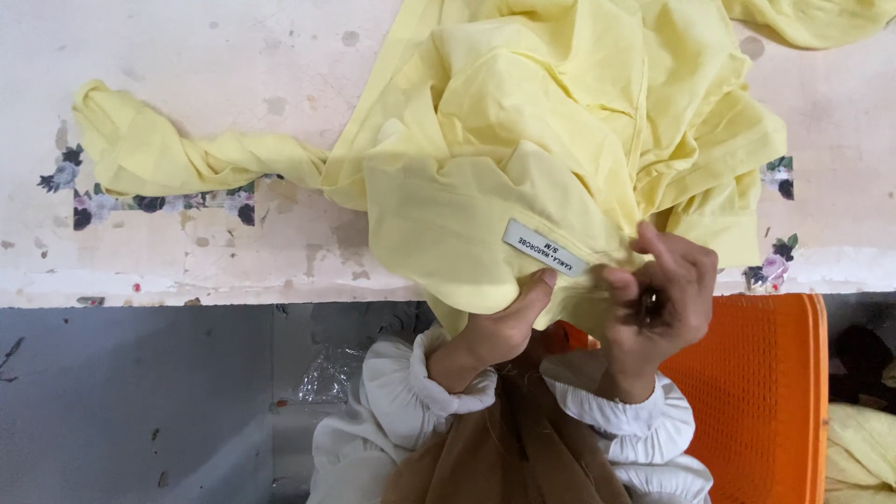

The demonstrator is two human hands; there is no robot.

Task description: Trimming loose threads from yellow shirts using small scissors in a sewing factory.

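Pinching the yellow garment (560, 121) just beside its white label (546, 249), the left hand (499, 322) grips the hem while the right hand (667, 289), fingers curled around something small and dark, could snag nearby fabric if it slips.

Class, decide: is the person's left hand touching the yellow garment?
Touching. The head view shows the left hand with its thumb pressed against the yellow garment just beneath the white label.
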